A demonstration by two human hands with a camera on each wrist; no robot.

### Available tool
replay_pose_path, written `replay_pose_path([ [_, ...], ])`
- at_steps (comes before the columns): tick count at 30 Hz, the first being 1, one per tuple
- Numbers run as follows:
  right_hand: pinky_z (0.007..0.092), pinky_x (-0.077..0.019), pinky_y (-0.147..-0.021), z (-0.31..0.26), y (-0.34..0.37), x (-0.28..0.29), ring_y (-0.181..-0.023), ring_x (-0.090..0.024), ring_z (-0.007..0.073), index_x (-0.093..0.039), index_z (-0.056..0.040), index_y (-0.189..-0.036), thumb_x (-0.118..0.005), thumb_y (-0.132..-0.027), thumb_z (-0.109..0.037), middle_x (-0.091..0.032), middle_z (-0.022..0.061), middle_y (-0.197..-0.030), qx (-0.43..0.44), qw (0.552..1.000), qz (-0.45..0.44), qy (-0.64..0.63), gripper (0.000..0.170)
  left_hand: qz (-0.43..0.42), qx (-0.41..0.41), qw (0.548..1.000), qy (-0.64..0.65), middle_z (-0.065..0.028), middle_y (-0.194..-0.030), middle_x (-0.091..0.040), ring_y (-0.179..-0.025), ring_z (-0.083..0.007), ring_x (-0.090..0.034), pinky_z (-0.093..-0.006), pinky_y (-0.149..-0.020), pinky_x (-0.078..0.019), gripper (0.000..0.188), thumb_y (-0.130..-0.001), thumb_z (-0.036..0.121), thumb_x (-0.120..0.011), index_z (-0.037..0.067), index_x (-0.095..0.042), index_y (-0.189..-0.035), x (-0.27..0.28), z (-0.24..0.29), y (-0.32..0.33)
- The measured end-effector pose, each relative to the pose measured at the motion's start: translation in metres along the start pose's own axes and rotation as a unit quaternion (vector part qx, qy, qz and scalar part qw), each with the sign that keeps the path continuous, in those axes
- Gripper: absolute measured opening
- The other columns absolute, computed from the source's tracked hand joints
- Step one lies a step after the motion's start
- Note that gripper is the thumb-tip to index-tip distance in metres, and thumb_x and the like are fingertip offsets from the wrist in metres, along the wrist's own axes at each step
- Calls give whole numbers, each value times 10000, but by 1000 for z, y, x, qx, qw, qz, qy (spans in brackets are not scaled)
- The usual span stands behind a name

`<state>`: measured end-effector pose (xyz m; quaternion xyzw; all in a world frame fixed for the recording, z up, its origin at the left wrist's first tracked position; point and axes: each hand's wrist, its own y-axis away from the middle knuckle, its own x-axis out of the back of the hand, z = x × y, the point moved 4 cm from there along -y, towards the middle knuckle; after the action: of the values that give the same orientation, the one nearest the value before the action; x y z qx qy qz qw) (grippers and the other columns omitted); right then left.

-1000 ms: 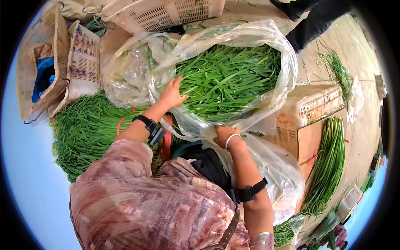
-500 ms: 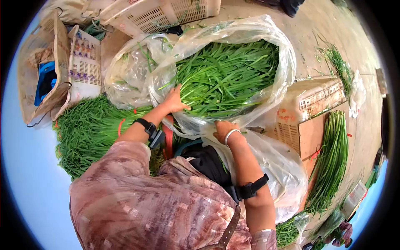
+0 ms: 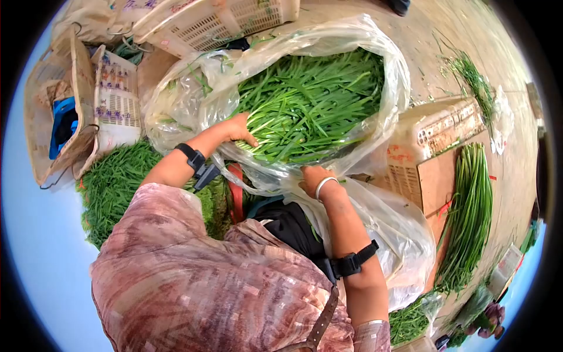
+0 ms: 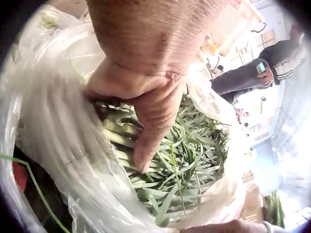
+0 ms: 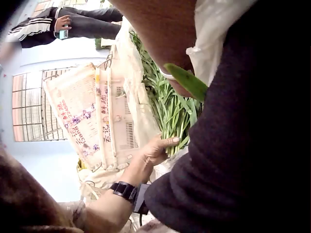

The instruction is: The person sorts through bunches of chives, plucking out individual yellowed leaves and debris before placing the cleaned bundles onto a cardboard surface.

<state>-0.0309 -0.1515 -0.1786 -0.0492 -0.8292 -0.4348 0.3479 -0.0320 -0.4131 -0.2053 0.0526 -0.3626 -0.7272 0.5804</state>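
Observation:
A clear plastic bag (image 3: 392, 88) stands wide, full of long green leafy stalks (image 3: 316, 105). At its left side my left hand (image 3: 239, 129) grips the pale stalk ends; in the left wrist view the thumb of that hand (image 4: 146, 87) lies over the pale ends (image 4: 121, 141), with the other fingers mostly hidden. The right wrist view also has the left hand (image 5: 156, 149) at the stalk ends. My right hand (image 3: 315, 180) holds the bag's near edge, its fingertips partly hidden by the plastic.
Crates (image 3: 217, 26) stand behind and to the left; another (image 3: 434, 132) is at the right, with a tied bundle (image 3: 469, 217) on cardboard. More greens (image 3: 120, 182) lie at the left. A person (image 4: 252, 73) stands beyond the bag.
My left hand has moved slightly left, from over the leaves down to the pale ends. The right hand stays at the bag's near edge. The person's legs at the top have mostly left the head view.

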Motion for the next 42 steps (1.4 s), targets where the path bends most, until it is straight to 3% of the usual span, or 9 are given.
replay_pose_path([
  [6,423,-499,-771,-3,-9,-4,-944,-624,330,-663,-20,-929,-521,-779,-127,-639,187,-1017,5,999,-1,-41,233,-78,-156,985,-9,-68,-1223,-544,-1103,-194,-506,-342,-987,-367,824,-501,-32,-709,27,-442,-1278,-15,41,12],
  [9,483,-451,-828,-4,2,6,-1042,-594,302,-654,-60,-1029,-607,-739,-84,-620,129,-1122,-32,997,-13,-66,295,-74,28,995,63,-82,-1209,-538,-1100,-215,-506,-345,-939,-419,913,-489,-127,-699,36,-362,-1322,-14,21,12],
  [15,473,-453,-822,-2,-10,-4,-1036,-599,297,-649,-52,-1026,-634,-718,-79,-623,141,-1111,-21,998,-1,-61,309,-96,126,987,28,-107,-1157,-564,-1027,-243,-550,-353,-857,-468,916,-490,-154,-705,23,-354,-1317,14,12,0],
  [16,455,-467,-819,-3,-10,-4,-1029,-602,302,-646,-49,-1032,-608,-742,-92,-625,140,-1107,-18,998,-15,-59,295,0,90,990,-109,-118,-1111,-591,-959,-245,-576,-340,-847,-468,831,-489,-111,-719,13,-432,-1260,17,37,10],
  [20,441,-483,-822,-5,-5,6,-1013,-606,309,-645,-47,-1036,-525,-790,-96,-611,173,-1108,-5,998,-29,-54,279,-53,-126,950,-281,-178,-955,-640,-826,-307,-597,-384,-773,-480,481,-596,184,-710,54,-600,-1046,25,22,-16],
  [27,447,-481,-814,2,-10,-3,-953,-597,367,-600,-27,-1012,-592,-785,-276,-622,220,-1003,17,999,15,-26,338,42,64,945,-317,-275,-960,-600,-908,-378,-596,-396,-755,-488,593,-554,146,-727,-70,-500,-1057,21,30,-4],
  [35,468,-434,-887,0,-9,1,-1051,-572,326,-594,-63,-1054,-547,-806,-237,-602,161,-1119,-19,998,-31,-41,307,-31,158,965,-206,-214,-909,-622,-836,-318,-616,-383,-727,-488,563,-582,110,-685,-84,-480,-1069,18,29,-7],
  [38,443,-433,-887,-4,-3,12,-1052,-567,321,-583,-68,-1061,-563,-791,-232,-597,152,-1122,-25,999,14,-44,316,-48,46,873,-483,-276,-863,-603,-830,-393,-606,-437,-698,-486,415,-687,139,-628,-83,-464,-998,23,74,3],
  [42,408,-420,-916,-32,21,83,-1100,-514,337,-483,-54,-1174,-697,-695,-167,-529,177,-1196,4,942,311,-128,536,-72,23,885,-460,-268,-850,-608,-813,-390,-612,-438,-704,-486,436,-683,111,-628,-104,-442,-1014,16,121,26],
])
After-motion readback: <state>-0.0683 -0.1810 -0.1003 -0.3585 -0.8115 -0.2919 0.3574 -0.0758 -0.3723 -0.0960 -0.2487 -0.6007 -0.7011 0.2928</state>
